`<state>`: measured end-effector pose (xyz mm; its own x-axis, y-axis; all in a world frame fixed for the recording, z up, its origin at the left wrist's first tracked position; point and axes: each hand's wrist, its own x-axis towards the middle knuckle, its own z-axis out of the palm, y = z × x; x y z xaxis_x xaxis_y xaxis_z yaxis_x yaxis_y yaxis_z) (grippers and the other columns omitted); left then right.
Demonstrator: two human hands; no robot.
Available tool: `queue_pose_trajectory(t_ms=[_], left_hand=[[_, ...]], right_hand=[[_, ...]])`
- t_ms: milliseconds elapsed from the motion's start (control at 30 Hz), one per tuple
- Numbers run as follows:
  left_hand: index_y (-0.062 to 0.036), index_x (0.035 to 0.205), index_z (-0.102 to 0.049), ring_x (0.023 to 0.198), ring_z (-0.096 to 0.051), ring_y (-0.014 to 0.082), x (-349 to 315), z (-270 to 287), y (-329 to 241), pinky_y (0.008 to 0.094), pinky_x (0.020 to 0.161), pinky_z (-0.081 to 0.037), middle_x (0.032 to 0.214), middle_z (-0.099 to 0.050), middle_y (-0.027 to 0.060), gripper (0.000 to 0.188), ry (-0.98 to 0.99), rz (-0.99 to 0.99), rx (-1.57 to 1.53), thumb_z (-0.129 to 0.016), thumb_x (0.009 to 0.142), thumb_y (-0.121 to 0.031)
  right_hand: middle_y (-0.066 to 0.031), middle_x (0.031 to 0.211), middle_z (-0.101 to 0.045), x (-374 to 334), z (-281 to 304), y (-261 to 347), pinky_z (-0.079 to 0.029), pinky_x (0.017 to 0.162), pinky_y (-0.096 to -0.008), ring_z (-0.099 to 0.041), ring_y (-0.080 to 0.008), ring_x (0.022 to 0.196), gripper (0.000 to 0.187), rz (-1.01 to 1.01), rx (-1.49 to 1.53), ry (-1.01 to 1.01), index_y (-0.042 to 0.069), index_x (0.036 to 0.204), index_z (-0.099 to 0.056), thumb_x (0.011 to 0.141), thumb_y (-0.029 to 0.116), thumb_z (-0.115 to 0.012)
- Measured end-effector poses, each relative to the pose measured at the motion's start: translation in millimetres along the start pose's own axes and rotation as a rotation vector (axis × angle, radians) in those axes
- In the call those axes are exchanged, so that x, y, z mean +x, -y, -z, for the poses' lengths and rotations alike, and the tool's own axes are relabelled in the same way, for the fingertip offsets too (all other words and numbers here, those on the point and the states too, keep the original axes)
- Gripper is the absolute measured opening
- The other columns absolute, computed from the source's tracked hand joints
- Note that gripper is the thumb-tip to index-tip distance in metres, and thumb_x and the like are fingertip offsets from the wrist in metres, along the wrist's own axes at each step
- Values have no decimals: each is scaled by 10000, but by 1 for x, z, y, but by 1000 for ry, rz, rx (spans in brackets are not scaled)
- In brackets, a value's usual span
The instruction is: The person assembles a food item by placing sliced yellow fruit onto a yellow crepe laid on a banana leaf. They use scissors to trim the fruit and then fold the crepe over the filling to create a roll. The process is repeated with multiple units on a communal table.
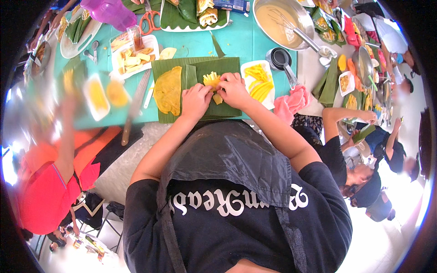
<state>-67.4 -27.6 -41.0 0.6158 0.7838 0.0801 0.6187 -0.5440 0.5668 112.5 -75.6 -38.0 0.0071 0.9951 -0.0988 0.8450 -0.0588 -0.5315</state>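
Turquoise tabletop (200, 45) spreads under a crowded cooking session, with other people working on both sides. Going left to right: a white tray (152, 45) holds pale yellow fruit pieces; a long knife (134, 107) lies beside a banana leaf (227, 66) bearing a round yellow crepe (168, 91). On the leaf, the left hand (195, 101) and right hand (233, 88) meet, fingertips pinched together on a small pile of yellow fruit strips (211, 79). The strips look soft, light and slippery, best gathered gently from the sides. Further right, a white plate (248, 68) carries more yellow slices, and a metal bowl (261, 7) holds pale batter and a whisk (284, 22).
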Motion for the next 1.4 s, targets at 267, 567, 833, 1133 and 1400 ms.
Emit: queue_pose_trajectory(t_ms=[267, 567, 833, 1133, 1400], left_hand=[[-120, 962, -637, 847, -610, 228, 4, -2, 3, 382, 720, -397, 872, -611, 26, 219, 36, -93, -16, -702, 780, -222], [-128, 956, -618, 805, -619, 244, -1, -10, 10, 376, 734, -397, 867, -620, 42, 185, -20, 22, -103, -657, 779, -167], [-104, 1045, -580, 940, -583, 254, 1, 4, -2, 393, 792, -403, 1020, -577, 70, 327, -102, -67, -58, -713, 757, -183], [-130, 991, -603, 1010, -556, 267, 6, -4, 0, 414, 827, -379, 1006, -555, 63, 307, -32, 50, -60, -756, 734, -203], [-129, 916, -633, 1001, -549, 254, 8, -3, 1, 420, 829, -365, 991, -548, 51, 244, 11, -32, -51, -753, 711, -187]], right_hand=[[-43, 1080, -548, -5, 6, 2, -402, 883, -460, -478, -304, 1070, 199, -13, 64, -42, 157, 917, -665, 722, 124, -686], [-23, 1036, -559, -8, -3, 1, -414, 862, -451, -493, -279, 1046, 119, 20, 61, -120, 151, 845, -691, 729, 168, -710], [-24, 1024, -567, -5, -6, 3, -444, 848, -463, -506, -285, 1034, 92, -42, 25, -112, 172, 836, -689, 744, 173, -683], [-20, 1005, -565, -5, -7, 0, -438, 833, -461, -508, -285, 1021, 114, -42, 74, -137, 181, 844, -693, 733, 154, -682], [-28, 997, -564, -10, 1, -1, -427, 860, -457, -505, -284, 1022, 120, -47, 100, -111, 166, 838, -698, 725, 133, -676]])
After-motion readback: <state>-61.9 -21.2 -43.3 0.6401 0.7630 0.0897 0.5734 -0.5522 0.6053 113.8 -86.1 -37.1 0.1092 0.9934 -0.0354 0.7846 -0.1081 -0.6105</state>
